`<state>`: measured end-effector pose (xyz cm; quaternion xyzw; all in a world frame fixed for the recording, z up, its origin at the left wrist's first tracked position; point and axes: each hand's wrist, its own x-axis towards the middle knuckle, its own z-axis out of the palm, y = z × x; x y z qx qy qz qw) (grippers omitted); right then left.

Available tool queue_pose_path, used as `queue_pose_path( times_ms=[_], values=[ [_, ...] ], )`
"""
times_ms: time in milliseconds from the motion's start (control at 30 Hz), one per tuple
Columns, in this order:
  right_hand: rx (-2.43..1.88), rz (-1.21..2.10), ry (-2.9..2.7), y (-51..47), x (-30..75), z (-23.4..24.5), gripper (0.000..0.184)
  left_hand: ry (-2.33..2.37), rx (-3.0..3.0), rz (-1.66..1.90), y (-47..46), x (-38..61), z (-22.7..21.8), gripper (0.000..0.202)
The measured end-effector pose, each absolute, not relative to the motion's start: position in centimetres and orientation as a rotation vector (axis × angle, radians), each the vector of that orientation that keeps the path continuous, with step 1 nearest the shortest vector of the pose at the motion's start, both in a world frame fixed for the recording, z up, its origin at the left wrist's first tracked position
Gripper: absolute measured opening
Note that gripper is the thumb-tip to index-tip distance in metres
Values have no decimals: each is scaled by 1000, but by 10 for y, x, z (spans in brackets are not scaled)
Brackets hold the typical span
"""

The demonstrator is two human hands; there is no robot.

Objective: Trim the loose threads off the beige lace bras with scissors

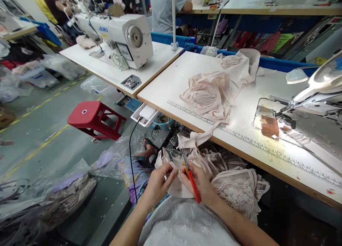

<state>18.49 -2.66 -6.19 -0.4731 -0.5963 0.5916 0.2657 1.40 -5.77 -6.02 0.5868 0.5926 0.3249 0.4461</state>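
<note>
Left hand (159, 183) pinches the beige lace garment piece (179, 189) below the sewing table (240, 107) edge. Right hand (204, 184) grips the red-handled scissors (192, 183), whose long axis slants up-left, with the blades meeting the fabric beside the left fingertips.

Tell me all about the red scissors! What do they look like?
The scissors are small snips with a long, bright red handle, plastic by the look of it, and short grey metal blades. The right hand grips the handle, which slants back toward the person, while the blades point up and away. The tips sit at the edge of a pale cloth that the left hand pinches. Whether the blades are open or closed is too small to tell.
</note>
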Motion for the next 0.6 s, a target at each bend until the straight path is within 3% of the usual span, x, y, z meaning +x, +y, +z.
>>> queue_pose_path(
  times_ms=[267,600],
  values=[
    [-1274,1623,-1620,-26,188,-64,15,1524,1584,909,-58,14,-56,34],
    [-1171,1784,-1576,-13,213,-49,19,1350,1057,1177,-70,9,-64,36]
  ],
)
